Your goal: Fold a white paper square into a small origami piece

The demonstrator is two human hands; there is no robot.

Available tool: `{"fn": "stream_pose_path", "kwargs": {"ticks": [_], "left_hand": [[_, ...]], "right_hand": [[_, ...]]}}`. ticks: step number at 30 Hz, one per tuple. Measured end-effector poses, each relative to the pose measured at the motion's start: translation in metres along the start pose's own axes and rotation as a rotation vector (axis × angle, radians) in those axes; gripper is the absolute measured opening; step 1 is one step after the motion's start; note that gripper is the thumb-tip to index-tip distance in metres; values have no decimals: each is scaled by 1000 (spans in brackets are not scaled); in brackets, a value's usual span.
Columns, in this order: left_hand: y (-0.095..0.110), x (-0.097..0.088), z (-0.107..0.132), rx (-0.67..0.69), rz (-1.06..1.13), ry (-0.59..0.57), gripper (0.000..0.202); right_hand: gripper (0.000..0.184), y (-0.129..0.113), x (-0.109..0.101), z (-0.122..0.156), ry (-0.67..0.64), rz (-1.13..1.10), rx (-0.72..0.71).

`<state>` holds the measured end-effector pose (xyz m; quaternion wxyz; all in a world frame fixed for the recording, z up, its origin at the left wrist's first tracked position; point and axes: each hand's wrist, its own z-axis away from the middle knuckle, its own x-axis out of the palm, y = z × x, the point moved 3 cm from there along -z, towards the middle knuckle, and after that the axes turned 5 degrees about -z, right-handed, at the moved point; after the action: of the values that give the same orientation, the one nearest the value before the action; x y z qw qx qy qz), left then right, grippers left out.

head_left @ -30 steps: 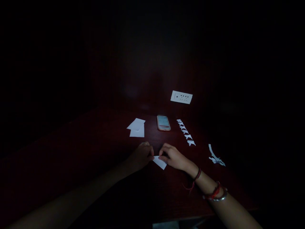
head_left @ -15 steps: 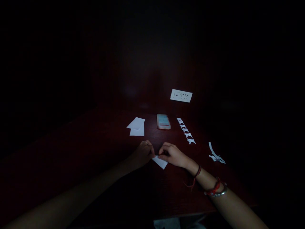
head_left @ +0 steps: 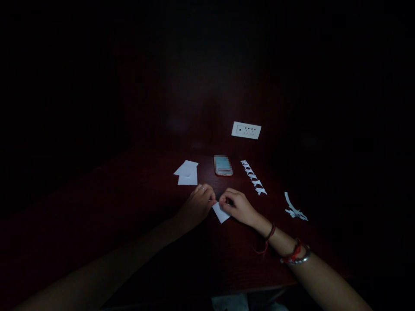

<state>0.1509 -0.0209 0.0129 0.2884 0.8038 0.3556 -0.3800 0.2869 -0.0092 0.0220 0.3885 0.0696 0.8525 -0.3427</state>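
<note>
Nearer the phone than in the earlier frame: left hand, right hand and white sheet

Shifted slightly forward together across the dark red tabletop; much the same layout otherwise. White sheet on the near side of the phone, clear of touching it, between both hands.

Left hand: near and slightly left of the phone, fingers drawn close, apparently pinching the sheet's far-left edge. Right hand: near and slightly right of the phone, narrow too, fingers curled, thumb and forefinger on the sheet's right part. Cannot tell about any crease beneath the fingertips.

By the look of it, next to no weight to expect: thin paper, soft enough to bend under light pressure, probably crisp enough to keep a fold. Liable to slide under an uneven push, to wrinkle in too hard a pinch, to tear under opposite pulls. Best to grip at edges or corners, thumb against forefinger, with one hand as anchor.

Left of the phone: two overlapping loose sheets, easiest to take by a jutting corner. Right of the phone: a row of small paper shapes, apparently folded. Farther right and nearer: a little heap of paper strips. Beyond the phone, toward the right: a white socket plate.
</note>
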Motion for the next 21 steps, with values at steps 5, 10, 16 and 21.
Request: {"fn": "stream_pose_path", "kwargs": {"ticks": [5,10,16,21], "left_hand": [[4,-5,2,54,69,25,9],[6,-8,3,73,123,46,11],[4,-13,7,71,167,10,10],[-5,-12,10,16,208,2,12]], "right_hand": [[6,-3,-3,1,42,61,1],[6,-7,-3,1,21,108,-19],[5,-3,-5,3,-62,85,-37],[9,8,-14,7,-12,41,-6]]}}
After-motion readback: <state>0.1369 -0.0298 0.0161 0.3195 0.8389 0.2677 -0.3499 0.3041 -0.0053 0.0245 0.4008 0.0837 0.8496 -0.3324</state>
